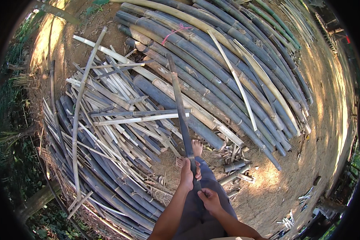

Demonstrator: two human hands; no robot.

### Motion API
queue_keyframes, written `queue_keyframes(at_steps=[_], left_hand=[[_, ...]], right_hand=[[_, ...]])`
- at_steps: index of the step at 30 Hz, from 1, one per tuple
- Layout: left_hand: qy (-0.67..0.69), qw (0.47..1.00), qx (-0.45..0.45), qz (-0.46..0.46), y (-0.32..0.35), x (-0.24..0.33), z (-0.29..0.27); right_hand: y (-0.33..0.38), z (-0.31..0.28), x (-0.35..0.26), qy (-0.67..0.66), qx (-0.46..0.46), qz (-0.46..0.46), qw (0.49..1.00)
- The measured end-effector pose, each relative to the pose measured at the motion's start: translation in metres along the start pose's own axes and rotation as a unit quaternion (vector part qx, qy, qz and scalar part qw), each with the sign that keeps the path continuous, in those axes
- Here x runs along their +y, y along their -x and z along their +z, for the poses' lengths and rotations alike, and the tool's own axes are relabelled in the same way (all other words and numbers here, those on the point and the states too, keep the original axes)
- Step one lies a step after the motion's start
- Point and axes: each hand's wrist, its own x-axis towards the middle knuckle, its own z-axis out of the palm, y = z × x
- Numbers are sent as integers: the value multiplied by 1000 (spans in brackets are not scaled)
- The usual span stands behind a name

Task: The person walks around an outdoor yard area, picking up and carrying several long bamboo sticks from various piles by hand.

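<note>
A long, dark split bamboo slat [179, 100] with paler joints stands out in front of my body, its far end over the bamboo pile. My left hand [187, 176] is wrapped round its lower part. Just below, my right hand [210, 201] is closed with thumb and fingers at the slat's near end, close to my lap. Part of that near end is hidden by the fingers. Beneath the slat, a bare foot [197, 147] rests on the ground.
Large dark bamboo poles [212, 60] lie side by side ahead and to the right, with a pink tie [174, 33] on some. To the left is a heap of split slats [120, 128] over more poles. Short bamboo offcuts [235, 166] lie right of my feet on bare soil.
</note>
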Motion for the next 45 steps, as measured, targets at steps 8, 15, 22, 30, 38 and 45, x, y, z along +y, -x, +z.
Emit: queue_keyframes(at_steps=[8, 15, 22, 30, 38, 45], left_hand=[[-55, 998, -2, 26, 29, -2, -5], [-107, 988, 63, 97, 49, 32, -19], [-131, 977, 131, 102, 33, 59, -15], [-162, 968, 159, 110, -36, 97, 44], [-170, 956, 225, 85, -138, 83, 103], [-171, 950, 240, 99, -204, 73, 130]], right_hand=[[19, 1, 16, 35, -44, 22, 998], [24, -17, -16, 20, -29, -79, 996], [27, -64, -108, -9, 97, -151, 984], [-129, -176, -198, 200, 273, -282, 898], [-446, -304, -232, 510, 358, -129, 772], [-549, -346, -232, 574, 330, -159, 732]])
